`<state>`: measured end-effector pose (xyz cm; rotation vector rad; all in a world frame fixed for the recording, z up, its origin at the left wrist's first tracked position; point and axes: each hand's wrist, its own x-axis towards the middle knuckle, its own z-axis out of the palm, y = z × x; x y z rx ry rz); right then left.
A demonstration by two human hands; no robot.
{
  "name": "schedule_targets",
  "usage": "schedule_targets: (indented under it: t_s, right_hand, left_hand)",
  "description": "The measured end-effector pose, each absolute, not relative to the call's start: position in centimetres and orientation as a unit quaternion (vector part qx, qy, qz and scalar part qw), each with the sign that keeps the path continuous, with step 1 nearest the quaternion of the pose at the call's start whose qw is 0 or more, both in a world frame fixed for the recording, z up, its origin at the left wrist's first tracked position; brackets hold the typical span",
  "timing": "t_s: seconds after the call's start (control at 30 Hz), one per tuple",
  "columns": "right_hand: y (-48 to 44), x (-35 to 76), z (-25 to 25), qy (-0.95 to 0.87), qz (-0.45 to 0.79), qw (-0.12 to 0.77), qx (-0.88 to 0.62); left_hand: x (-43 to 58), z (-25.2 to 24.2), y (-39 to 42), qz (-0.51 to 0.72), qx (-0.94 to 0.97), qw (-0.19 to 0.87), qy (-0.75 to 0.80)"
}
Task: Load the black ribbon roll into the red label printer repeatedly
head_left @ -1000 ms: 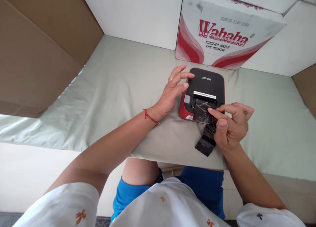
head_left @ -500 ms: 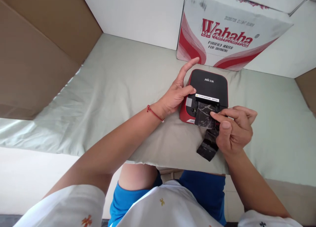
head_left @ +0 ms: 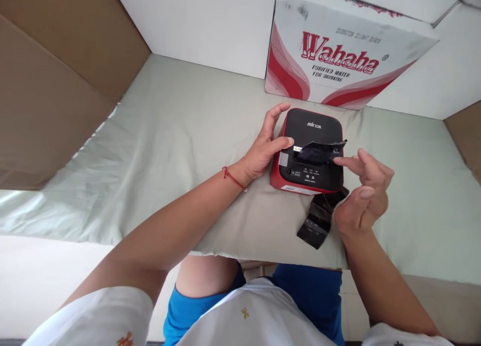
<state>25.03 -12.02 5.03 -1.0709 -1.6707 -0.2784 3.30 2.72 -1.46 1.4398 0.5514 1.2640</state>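
Observation:
A small printer (head_left: 311, 130) with a black top and red sides sits on the cloth-covered surface. My left hand (head_left: 263, 148) grips its left side, with the thumb on the top and the fingers along the edge. From the slot across the top, a short black strip (head_left: 319, 152) stands up and covers most of the white warning label. My right hand (head_left: 366, 190) is at the printer's right side, fingers apart, its index fingertip by the slot's right end; whether it touches is unclear. A creased black strip (head_left: 317, 223) lies in front of the printer, close to my right wrist.
A Wahaha water carton (head_left: 338, 50) stands behind the printer against white panels. Brown cardboard (head_left: 56, 95) rises at the left. Pale green cloth (head_left: 180, 115) covers the surface, and its front edge runs just above my lap.
The strip at the slot lay forward over the printer's front panel; now it is flipped up and back, exposing the buttons. My right fingertip has moved off it, up and right.

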Motion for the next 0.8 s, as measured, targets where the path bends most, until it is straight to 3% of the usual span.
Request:
schedule_targets:
  t_s: [0.27, 0.47, 0.6, 0.8]
  right_hand:
    - [-11.9, 25.0, 6.0, -0.668, -0.08, 0.556, -0.488]
    - [-11.5, 25.3, 7.4, -0.71, -0.166, 0.457, -0.51]
    - [-11.4, 25.0, 7.9, -0.723, -0.199, 0.433, -0.499]
    - [-11.4, 25.0, 6.7, -0.72, -0.162, 0.482, -0.472]
  left_hand:
    - [3.4, -1.4, 3.0, 0.553, 0.609, 0.502, 0.267]
    - [3.5, -1.6, 3.2, 0.561, 0.598, 0.493, 0.29]
    - [3.3, -1.6, 3.0, 0.546, 0.589, 0.534, 0.263]
    - [2.9, -0.5, 1.5, 0.522, 0.573, 0.592, 0.221]
